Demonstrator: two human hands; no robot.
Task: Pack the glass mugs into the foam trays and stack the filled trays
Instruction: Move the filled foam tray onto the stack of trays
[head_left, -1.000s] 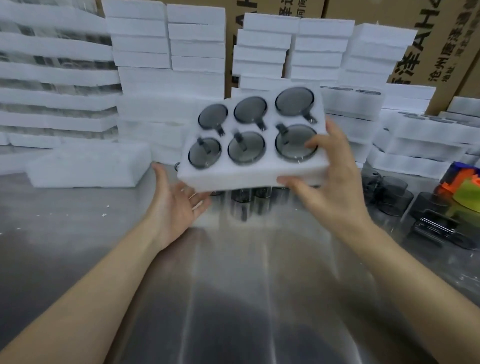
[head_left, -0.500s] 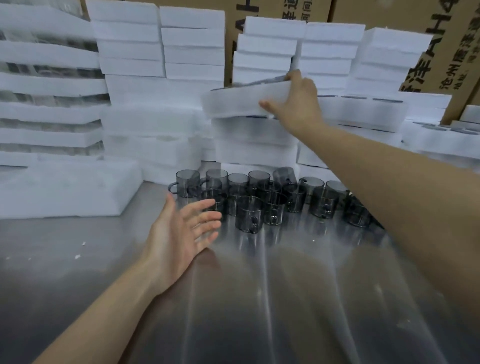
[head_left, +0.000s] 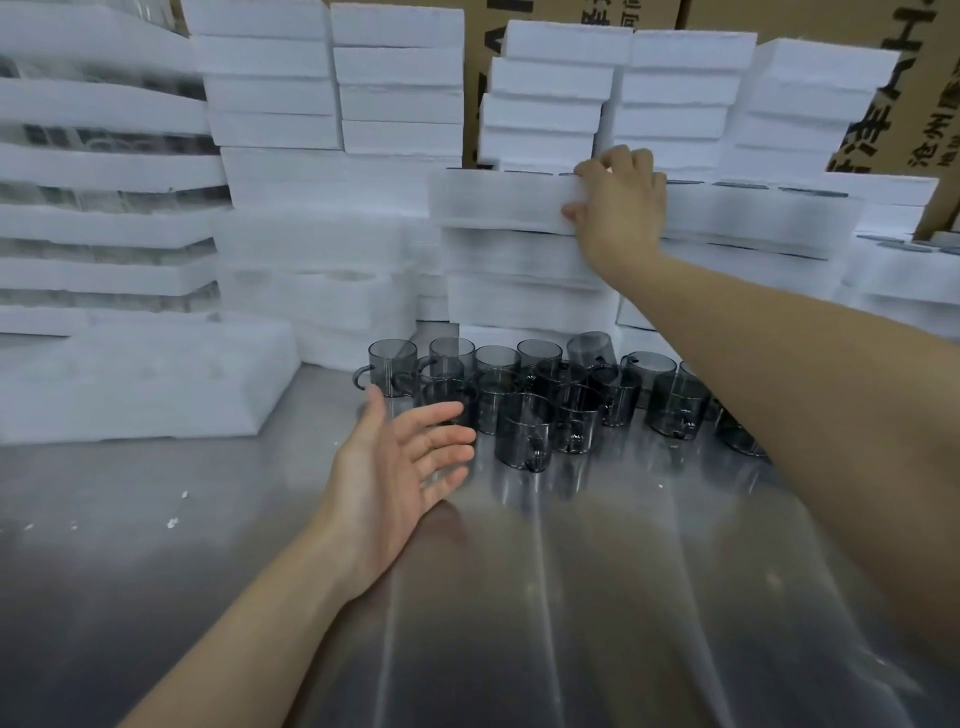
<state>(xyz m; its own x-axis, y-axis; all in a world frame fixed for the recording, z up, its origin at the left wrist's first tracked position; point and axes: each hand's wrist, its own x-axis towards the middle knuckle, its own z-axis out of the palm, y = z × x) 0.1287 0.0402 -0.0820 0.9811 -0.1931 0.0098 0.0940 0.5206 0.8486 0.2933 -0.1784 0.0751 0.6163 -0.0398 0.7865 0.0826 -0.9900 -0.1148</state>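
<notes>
My right hand (head_left: 621, 208) grips the right end of a filled white foam tray (head_left: 498, 200), thumb on its front and fingers curled over its top edge. The tray lies flat on top of a stack of foam trays (head_left: 519, 291) at the back of the metal table (head_left: 519, 597). Several smoky grey glass mugs (head_left: 524, 400) stand in a cluster on the table in front of that stack. My left hand (head_left: 400, 462) hovers open, palm turned right, just left of the mugs and holds nothing.
Tall stacks of white foam trays (head_left: 270, 78) line the back and left. A single foam tray (head_left: 140, 379) lies on the table at the left. More filled trays (head_left: 758, 218) sit to the right, with cardboard boxes (head_left: 883, 104) behind.
The filled tray went from both hands in front of me up onto the back stack, carried by my right hand alone. It now lies level. My left hand let go and dropped beside the mugs.
</notes>
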